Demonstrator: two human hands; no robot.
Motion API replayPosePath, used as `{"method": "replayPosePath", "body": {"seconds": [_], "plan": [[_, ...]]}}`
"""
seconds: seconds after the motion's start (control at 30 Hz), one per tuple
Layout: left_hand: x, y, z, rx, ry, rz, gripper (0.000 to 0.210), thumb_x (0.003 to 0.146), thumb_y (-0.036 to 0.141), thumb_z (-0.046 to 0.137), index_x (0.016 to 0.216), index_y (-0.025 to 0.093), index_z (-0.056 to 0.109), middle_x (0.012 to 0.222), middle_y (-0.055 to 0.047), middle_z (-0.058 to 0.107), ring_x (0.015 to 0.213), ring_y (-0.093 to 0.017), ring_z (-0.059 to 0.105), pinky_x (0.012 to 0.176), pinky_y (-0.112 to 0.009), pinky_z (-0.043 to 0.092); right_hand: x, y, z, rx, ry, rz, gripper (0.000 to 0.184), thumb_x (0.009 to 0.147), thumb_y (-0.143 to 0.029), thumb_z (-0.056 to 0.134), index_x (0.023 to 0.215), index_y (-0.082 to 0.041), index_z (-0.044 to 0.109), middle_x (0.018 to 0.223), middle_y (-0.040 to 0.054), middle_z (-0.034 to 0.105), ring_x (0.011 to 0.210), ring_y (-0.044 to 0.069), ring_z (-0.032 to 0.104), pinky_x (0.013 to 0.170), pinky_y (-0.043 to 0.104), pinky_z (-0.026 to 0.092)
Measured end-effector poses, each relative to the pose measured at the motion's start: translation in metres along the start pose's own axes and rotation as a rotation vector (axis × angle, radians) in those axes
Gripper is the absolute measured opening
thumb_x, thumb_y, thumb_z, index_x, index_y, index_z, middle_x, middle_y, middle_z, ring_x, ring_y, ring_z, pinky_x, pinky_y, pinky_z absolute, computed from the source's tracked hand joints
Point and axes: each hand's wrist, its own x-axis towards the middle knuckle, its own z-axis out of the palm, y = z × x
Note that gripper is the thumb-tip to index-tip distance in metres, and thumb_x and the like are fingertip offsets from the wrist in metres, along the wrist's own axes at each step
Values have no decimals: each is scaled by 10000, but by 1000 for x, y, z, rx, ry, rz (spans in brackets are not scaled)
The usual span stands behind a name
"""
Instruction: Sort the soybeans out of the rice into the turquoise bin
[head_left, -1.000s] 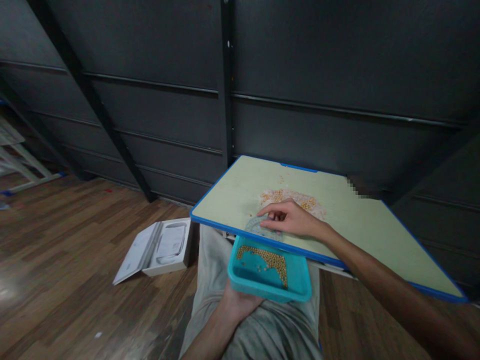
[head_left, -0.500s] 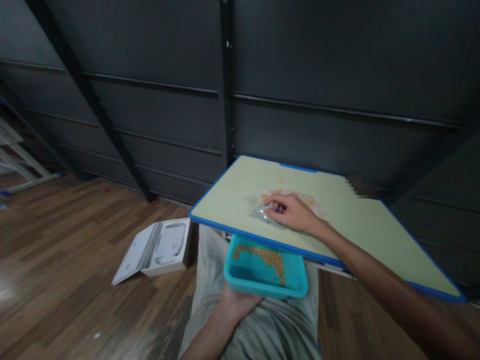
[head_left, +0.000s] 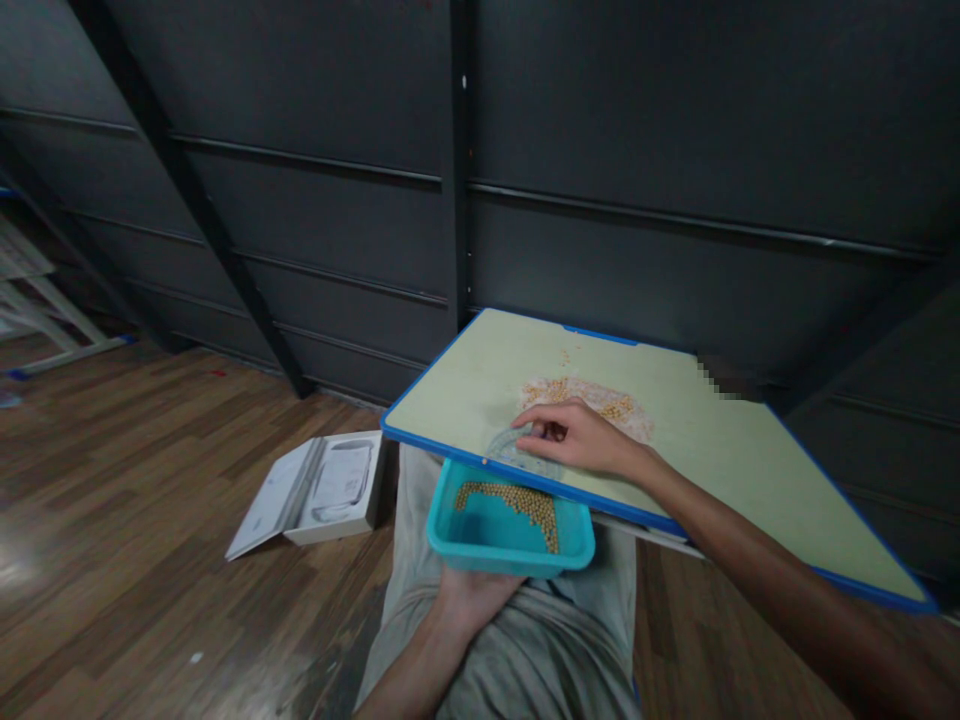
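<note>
From my remote seat I take the pale, blue-edged worktop (head_left: 720, 450) as my landmark. On it, close to its near edge and left of its middle, my right hand (head_left: 581, 437) rests over a clear, half-round plate (head_left: 504, 447), which looks like a protractor. I see a gap between thumb and index finger in this grip, with the other fingers curled inward; I can't tell whether they pinch the plate or only press on it.

Just beyond that hand, around the middle of the worktop, golden beads (head_left: 616, 408) lie in clusters among pinkish-white grains (head_left: 641, 424), and a few loose bits lie nearer its far edge. A single bead (head_left: 484, 461) sits right on its near rim.

Below that rim, over my lap, I have a teal tray (head_left: 510, 555) with more small golden balls (head_left: 517, 497) gathered along its far and right sides. My left hand (head_left: 480, 592) supports it from beneath; the fingers are hidden, so I can't tell how that grip is set. Left of the worktop, an open white box (head_left: 337, 533) lies on the wooden floor (head_left: 150, 560)
</note>
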Motion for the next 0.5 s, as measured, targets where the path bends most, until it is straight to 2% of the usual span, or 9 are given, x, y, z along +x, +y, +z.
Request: {"method": "replayPosePath", "body": {"seconds": [0.23, 0.37, 0.5], "plan": [[0, -1, -4, 64, -63, -43, 431, 1122, 473, 734, 1476, 286, 895, 1586, -121, 882, 1737, -439, 599, 1487, -690, 393, 1, 6, -2, -13, 16, 22, 300, 1094, -447, 861, 1274, -219, 935, 825, 14, 768, 720, 184, 631, 742, 334, 473], [1, -3, -13, 141, -94, -99, 360, 1099, 506, 799, 1347, 284, 937, 1472, -111, 933, 1746, -412, 598, 1498, -704, 383, 2, 10, -11, -103, 113, 72, 262, 1087, -381, 827, 1260, -215, 933, 799, 3, 746, 698, 178, 582, 732, 337, 432], [0, -4, -11, 176, -72, -135, 410, 1066, 563, 865, 1310, 244, 946, 1427, -153, 943, 1722, -418, 632, 1475, -667, 450, 0, 16, -24, -189, 172, 97, 260, 1089, -361, 791, 1258, -221, 930, 767, -2, 721, 689, 183, 569, 721, 346, 402]]}}
